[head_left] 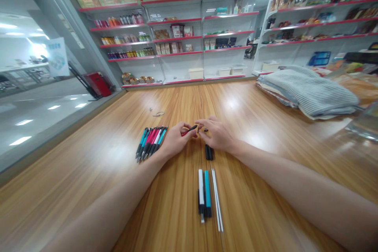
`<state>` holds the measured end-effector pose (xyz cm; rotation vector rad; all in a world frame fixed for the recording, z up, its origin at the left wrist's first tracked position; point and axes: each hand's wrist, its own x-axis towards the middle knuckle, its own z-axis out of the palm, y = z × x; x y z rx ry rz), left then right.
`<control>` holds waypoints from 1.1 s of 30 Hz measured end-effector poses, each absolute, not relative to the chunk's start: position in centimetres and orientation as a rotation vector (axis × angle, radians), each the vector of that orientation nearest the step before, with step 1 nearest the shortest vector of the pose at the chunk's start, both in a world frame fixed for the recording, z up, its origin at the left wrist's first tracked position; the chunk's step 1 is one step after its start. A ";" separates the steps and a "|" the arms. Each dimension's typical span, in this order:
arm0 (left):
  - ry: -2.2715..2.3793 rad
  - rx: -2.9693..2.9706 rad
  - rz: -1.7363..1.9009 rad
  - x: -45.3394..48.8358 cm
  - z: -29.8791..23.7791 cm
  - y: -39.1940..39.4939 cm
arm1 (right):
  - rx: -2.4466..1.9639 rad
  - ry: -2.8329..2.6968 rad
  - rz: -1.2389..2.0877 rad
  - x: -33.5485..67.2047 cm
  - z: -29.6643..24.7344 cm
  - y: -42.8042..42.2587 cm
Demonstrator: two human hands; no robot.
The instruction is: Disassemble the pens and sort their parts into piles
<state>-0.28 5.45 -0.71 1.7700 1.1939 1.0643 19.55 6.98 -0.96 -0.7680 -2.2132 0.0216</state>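
The left hand of the person at the table has its fingers closed around a red and black pen. The right hand is right by the pen's black end, with its fingers bent and their tips close to the left hand's. I can't tell from here if those tips are pinching something small. Two short black tubes lie side by side just under the right hand, on the side near the person.

Closer to the person's body, a white pen tube and a blue pen tube lie next to each other. Two thin white sticks lie just beside them.

Over by the left hand is a bunch of pens, blue, pink and white, with black ends. Past those I see a thin ring and a tiny shiny bit.

Everything is on a big wooden table. Far to the right sits a pile of stripy cloth. Behind the table stand tall shelves full of boxes, bottles and packets.
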 end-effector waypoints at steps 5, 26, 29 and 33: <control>1.168 1.557 1.030 0.7 -0.1 6.3 | -0.797 -2.257 -0.027 19.5 -0.8 6.7; 1.667 2.379 0.955 1.4 -1.3 8.7 | -1.117 -1.944 0.063 20.8 -1.4 8.8; 1.737 2.441 0.914 1.3 -1.4 8.3 | -1.119 -1.969 0.085 20.9 -1.5 8.8; 1.789 2.504 0.835 1.5 -1.1 8.0 | -1.131 -1.976 0.097 20.8 -1.5 8.6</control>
